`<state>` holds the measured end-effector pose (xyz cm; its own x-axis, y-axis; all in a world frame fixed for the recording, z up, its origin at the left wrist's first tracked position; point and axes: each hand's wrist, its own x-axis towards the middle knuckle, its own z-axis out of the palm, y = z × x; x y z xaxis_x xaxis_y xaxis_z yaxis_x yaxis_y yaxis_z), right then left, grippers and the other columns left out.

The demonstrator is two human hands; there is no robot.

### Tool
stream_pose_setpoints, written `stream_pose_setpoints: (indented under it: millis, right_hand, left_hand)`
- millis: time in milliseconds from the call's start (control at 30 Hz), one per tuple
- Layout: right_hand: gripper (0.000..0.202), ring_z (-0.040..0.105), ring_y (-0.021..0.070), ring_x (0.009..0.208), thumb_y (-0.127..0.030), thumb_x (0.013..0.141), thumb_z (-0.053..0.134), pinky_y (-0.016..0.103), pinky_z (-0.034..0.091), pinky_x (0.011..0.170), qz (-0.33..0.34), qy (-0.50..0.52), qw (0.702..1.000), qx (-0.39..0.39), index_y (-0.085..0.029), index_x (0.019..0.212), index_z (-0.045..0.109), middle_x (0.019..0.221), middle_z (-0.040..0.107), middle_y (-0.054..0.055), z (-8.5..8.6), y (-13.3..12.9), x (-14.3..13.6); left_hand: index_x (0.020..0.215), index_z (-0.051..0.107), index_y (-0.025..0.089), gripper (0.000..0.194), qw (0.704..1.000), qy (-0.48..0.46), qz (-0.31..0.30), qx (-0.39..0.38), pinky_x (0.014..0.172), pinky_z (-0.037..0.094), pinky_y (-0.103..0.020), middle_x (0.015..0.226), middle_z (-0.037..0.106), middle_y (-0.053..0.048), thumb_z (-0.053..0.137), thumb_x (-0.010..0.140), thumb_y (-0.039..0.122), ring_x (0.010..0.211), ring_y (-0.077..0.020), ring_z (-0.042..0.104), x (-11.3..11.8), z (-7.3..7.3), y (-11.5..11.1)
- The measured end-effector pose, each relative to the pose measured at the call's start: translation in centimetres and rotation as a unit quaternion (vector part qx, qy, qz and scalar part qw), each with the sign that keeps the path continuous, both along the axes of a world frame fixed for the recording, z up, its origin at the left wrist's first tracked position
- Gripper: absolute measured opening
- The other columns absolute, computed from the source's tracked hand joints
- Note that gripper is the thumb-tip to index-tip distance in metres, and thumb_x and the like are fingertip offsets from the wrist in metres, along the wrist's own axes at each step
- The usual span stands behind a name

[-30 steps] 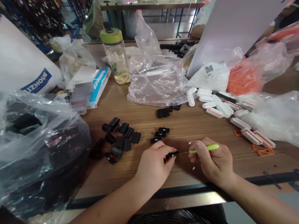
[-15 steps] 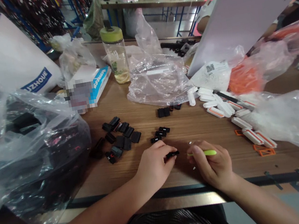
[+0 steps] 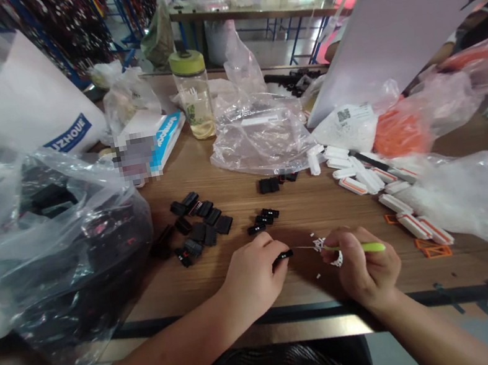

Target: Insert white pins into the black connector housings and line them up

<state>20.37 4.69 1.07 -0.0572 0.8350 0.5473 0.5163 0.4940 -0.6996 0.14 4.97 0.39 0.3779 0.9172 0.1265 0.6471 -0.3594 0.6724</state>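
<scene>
My left hand (image 3: 256,273) is closed on a small black plastic connector-like piece (image 3: 282,257) near the table's front edge. Gripped in my right hand (image 3: 366,261) is a thin metal pick with a yellow-green handle (image 3: 373,246). Its fine shaft points left, toward the black piece; whether the tip touches it I cannot tell. Small white bits (image 3: 318,244) lie under the shaft, and a white toothed piece (image 3: 337,259) shows beside my right fingers. Just beyond my left hand, several black pieces with white dots (image 3: 264,219) sit in a small group.
More black pieces (image 3: 200,231) are scattered to the left, beside a large clear bag (image 3: 77,256). White bars with orange strips (image 3: 368,176) and orange frames (image 3: 432,248) lie at right. A bottle (image 3: 193,94) and plastic bag (image 3: 260,126) stand behind.
My right hand has moved right with the pick, drawing it away from the black piece. White bits and the toothed white piece now show. My left hand keeps its hold nearly in place.
</scene>
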Motion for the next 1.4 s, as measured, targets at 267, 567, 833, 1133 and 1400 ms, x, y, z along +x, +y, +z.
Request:
stream_pose_setpoints:
  millis: [267,567,833,1133,1400]
  right_hand:
    - [0.024,0.061,0.0136,0.050,-0.018,0.095,0.048,0.027,0.047,0.051,-0.004,0.003,0.999,0.045,-0.020,0.078,0.065,0.060,0.065,0.000,0.0,0.4,0.1]
    - [0.022,0.063,0.0145,0.056,-0.012,0.093,0.049,0.028,0.047,0.055,0.003,-0.006,0.999,0.053,-0.020,0.081,0.066,0.063,0.066,0.001,-0.6,0.3,0.8]
    - [0.022,0.062,0.0140,0.055,-0.012,0.093,0.049,0.027,0.048,0.054,0.008,0.003,0.999,0.048,-0.020,0.082,0.066,0.063,0.066,0.001,-0.7,0.3,0.9]
    - [0.021,0.063,0.0128,0.055,-0.012,0.092,0.051,0.025,0.048,0.055,0.008,-0.018,0.998,0.059,-0.019,0.081,0.067,0.063,0.067,0.000,-0.6,0.3,0.8]
    - [0.022,0.063,0.0138,0.054,-0.012,0.092,0.050,0.026,0.047,0.054,0.016,-0.005,0.999,0.049,-0.020,0.080,0.065,0.061,0.065,0.000,-0.7,0.2,0.7]
  left_hand:
    - [0.092,0.070,0.018,0.011,0.968,0.232,0.042,0.086,0.068,0.052,-0.035,0.094,0.065,-0.009,0.059,0.091,0.020,0.086,-0.0257,0.061,-2.8,2.6,-0.3]
    - [0.134,0.054,0.019,0.047,0.961,0.190,-0.100,0.176,0.109,0.035,-0.048,0.148,0.047,-0.011,0.064,0.092,0.039,0.135,-0.0313,0.041,-1.4,1.8,3.5]
    - [0.113,0.066,0.016,0.021,0.945,0.260,-0.062,0.188,0.107,0.035,-0.048,0.128,0.064,-0.011,0.057,0.094,0.018,0.123,-0.0297,0.053,-3.4,0.3,5.0]
    - [0.105,0.070,0.016,0.017,0.951,0.216,0.000,0.221,0.103,0.043,-0.050,0.124,0.066,-0.011,0.061,0.091,0.017,0.120,-0.0311,0.055,-7.6,1.3,2.9]
    - [0.113,0.068,0.016,0.026,0.954,0.204,0.002,0.222,0.102,0.044,-0.053,0.125,0.066,-0.012,0.067,0.089,0.025,0.122,-0.0337,0.055,-8.6,1.3,0.7]
